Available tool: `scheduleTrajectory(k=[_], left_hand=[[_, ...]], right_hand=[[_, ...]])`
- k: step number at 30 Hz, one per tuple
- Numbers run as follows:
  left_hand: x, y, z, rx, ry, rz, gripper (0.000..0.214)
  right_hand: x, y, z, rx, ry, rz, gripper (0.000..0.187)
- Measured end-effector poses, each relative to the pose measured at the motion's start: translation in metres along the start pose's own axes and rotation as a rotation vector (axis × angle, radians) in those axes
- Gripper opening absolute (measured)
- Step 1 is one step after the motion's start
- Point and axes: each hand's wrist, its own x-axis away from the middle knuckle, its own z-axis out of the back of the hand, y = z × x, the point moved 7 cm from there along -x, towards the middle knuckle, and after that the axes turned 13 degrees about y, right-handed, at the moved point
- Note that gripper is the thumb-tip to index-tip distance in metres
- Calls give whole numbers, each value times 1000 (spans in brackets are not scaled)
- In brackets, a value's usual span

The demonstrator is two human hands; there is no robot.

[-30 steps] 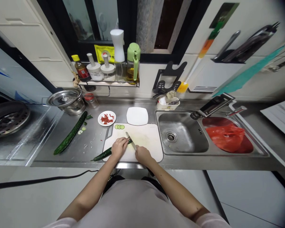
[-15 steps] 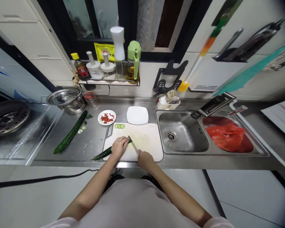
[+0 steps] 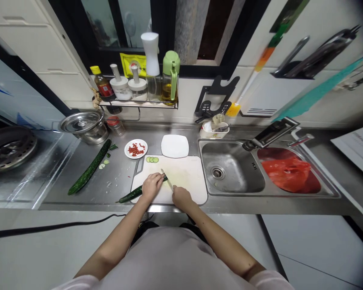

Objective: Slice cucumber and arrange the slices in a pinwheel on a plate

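Note:
My left hand point(image 3: 152, 186) is closed over a dark green cucumber point(image 3: 131, 195) that lies slantwise on the white cutting board point(image 3: 193, 181). The cucumber's stem end sticks out past the board's left edge, and its middle is hidden under the hand. In my right hand point(image 3: 182, 198) is a knife point(image 3: 167, 180), its handle covered by the fingers. The blade slants across the cucumber's right end, close to my left fingertips. Several cucumber slices point(image 3: 152, 160) lie in a row at the board's upper left.
Behind the board stand a plate of chopped red pieces point(image 3: 136, 149) and a white plate point(image 3: 174, 146). Another cucumber point(image 3: 90, 169) and garlic cloves point(image 3: 102, 166) lie left. The sink point(image 3: 232, 167) is right of the board, with a red plastic bag point(image 3: 286, 173) in its second basin.
My right hand and the knife have shifted slightly left and up, and the blade's tip now reaches farther beyond the cucumber. My left hand stays on the cucumber.

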Motion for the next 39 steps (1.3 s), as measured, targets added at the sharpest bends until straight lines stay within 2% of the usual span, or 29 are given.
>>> scheduleTrajectory(k=[8, 22, 33, 39], left_hand=[[1, -1, 0, -5, 7, 2, 24], [1, -2, -2, 3, 6, 0, 25], [1, 0, 0, 12, 19, 5, 25], [2, 0, 1, 16, 17, 20, 25]], right_hand=[[-7, -3, -4, 8, 13, 12, 30], [5, 6, -10, 21, -40, -29, 30], [4, 3, -11, 12, 5, -45, 29], [-9, -4, -8, 3, 27, -29, 30]])
